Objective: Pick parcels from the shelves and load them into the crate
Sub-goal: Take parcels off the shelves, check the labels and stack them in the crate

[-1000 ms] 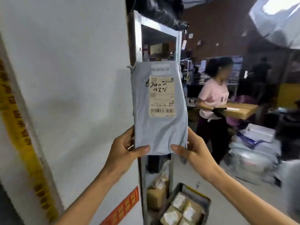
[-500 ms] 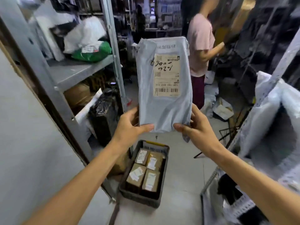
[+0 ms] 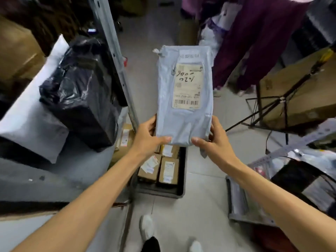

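Several labelled boxes (image 3: 168,171) crowd the crate (image 3: 163,192) under the held parcel (image 3: 183,124).

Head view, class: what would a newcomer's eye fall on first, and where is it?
The grey parcel with its printed label fills the centre, held at its near corners by the left hand and right hand. Below it on the floor stands the dark crate, holding brown boxes. A black-wrapped bundle sits on the left shelf.

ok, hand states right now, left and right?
Left hand: gripping the parcel, bottom left corner.
Right hand: gripping the parcel, bottom right corner.
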Demonstrator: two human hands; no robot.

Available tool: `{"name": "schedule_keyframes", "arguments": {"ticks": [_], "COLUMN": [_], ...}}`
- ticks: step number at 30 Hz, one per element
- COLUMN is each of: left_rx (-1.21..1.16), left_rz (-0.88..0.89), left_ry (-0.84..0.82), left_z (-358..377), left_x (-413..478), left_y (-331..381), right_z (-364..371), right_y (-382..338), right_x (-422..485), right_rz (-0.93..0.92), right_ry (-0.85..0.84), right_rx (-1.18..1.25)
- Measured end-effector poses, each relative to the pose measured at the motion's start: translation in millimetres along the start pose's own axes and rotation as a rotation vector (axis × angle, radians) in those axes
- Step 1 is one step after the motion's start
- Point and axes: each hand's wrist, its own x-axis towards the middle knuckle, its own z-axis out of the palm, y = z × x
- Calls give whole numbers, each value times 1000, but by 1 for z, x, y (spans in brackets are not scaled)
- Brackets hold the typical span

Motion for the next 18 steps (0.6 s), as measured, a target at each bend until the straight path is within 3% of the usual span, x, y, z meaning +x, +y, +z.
{"name": "schedule_keyframes", "arguments": {"ticks": [18], "left_rx": [28], "left_rz": [-474], "left_ry": [30], "left_z": [4], "left_x": [183], "left_y": [-310], "right_z": [83], "right_y": [310], "right_x": [181], "right_rz": [431], "right_ry": [-107], "right_rx": [-27]}}
